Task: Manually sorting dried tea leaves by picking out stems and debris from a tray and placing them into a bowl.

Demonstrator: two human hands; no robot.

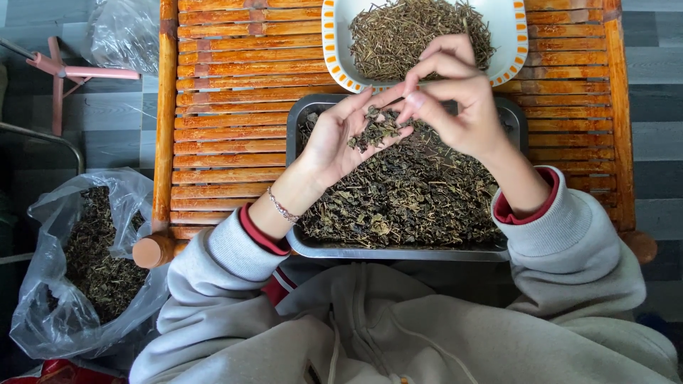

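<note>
Over steel tray point(398, 250) on slatted bench point(228, 107): left hand point(341, 139) cupped open under dried leaves point(371, 131), right hand point(455, 99) fingers point(416, 99) pinching one stem; best picked singly, kept above palm, stems dropped into white dish point(331, 50).

A slatted wooden table point(228, 107) stands on a grey plank floor point(654, 78). At its left, a clear plastic bag point(50, 284) holds dark dried leaves, with another crumpled bag point(124, 32) and a pink metal frame point(64, 75) farther back.
</note>
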